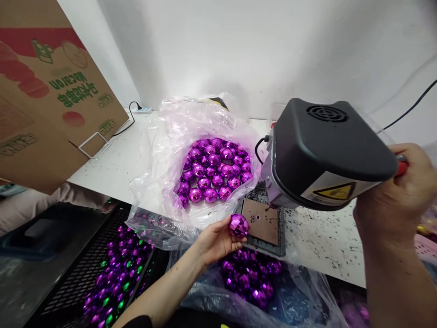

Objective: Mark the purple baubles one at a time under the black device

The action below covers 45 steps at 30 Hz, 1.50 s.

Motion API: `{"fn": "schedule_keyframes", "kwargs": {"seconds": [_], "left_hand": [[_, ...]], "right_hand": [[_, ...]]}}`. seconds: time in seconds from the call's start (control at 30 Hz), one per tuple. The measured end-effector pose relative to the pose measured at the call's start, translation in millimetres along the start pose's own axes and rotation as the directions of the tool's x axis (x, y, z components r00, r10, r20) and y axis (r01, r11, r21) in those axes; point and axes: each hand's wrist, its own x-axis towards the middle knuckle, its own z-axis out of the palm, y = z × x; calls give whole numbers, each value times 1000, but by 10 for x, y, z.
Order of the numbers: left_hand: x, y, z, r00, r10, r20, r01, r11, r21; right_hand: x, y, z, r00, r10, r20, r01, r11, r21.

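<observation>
Between the fingers of my left hand (218, 239) is a shiny purple mirror-faceted ball (238, 225), held at the near left corner of a brown square plate (261, 221) on a dark base. My right hand (401, 187) is closed around the red-ended handle (402, 165) of a black bench machine (327, 150), which bears a yellow warning triangle and a round vent. The machine's head overhangs the plate's far right side. Behind my left hand, a clear plastic bag (153, 150) lies spread open with many purple balls (214, 159) in it.
Below the table edge, another plastic bag (300, 291) holds more purple balls (251, 278). A black mesh crate (73, 269) with purple and green balls stands at lower left. A cardboard box (51, 91) leans at left, near a power strip (143, 110). Dark specks dot the white table (327, 237).
</observation>
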Motion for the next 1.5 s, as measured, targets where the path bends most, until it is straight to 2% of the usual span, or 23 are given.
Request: {"fn": "schedule_keyframes", "kwargs": {"seconds": [0.1, 0.23, 0.33, 0.4, 0.47, 0.53, 0.6, 0.73, 0.8, 0.87, 1.0, 1.07, 1.27, 1.4, 1.5], "left_hand": [[22, 45, -13, 997, -77, 6, 78, 995, -58], [74, 20, -8, 998, -60, -7, 59, 997, -51], [92, 29, 38, 999, -8, -44, 11, 998, 61], [108, 76, 86, 994, 82, -77, -62, 970, 233], [142, 143, 134, 973, 206, -109, -135, 880, 456], [196, 202, 174, 944, 309, -117, -160, 737, 657], [266, 231, 201, 927, 367, -74, -164, 575, 801], [421, 181, 209, 893, 437, 107, -225, 228, 947], [490, 125, 192, 859, 482, 172, -253, 107, 962], [546, 70, 172, 834, 516, 196, -260, 54, 964], [626, -13, 155, 815, 545, 197, -245, 15, 969], [658, -50, 151, 797, 560, 228, -254, -32, 967], [717, -168, 121, 719, 567, 401, -290, -279, 915], [735, -198, 116, 708, 520, 477, -284, -409, 867], [755, -197, 110, 720, 492, 489, -292, -424, 857]], "right_hand": [[-5, -5, -2, 1000, -12, -1, 12, 1000, -1], [-1, -24, -15, 999, -29, 32, 30, 999, -31], [1, -39, -21, 998, -37, 59, 38, 999, -16], [-3, -51, -23, 997, -47, 62, 48, 999, -5], [-7, -60, -24, 996, -63, 57, 64, 998, -12], [-8, -61, -23, 995, -84, 58, 85, 996, -27], [-5, -50, -17, 992, -108, 60, 110, 994, -30], [5, -6, -7, 988, -140, 69, 142, 990, -20], [6, 12, -13, 986, -147, 79, 149, 989, -22], [6, 20, -23, 984, -153, 86, 155, 988, -24], [1, 18, -39, 982, -162, 97, 166, 986, -29], [-2, 13, -42, 982, -166, 95, 170, 985, -31], [-11, 1, -44, 985, -154, 72, 156, 988, -16], [-9, -13, -40, 983, -165, 75, 167, 986, -16], [-3, -18, -36, 984, -163, 77, 164, 986, 1]]}}
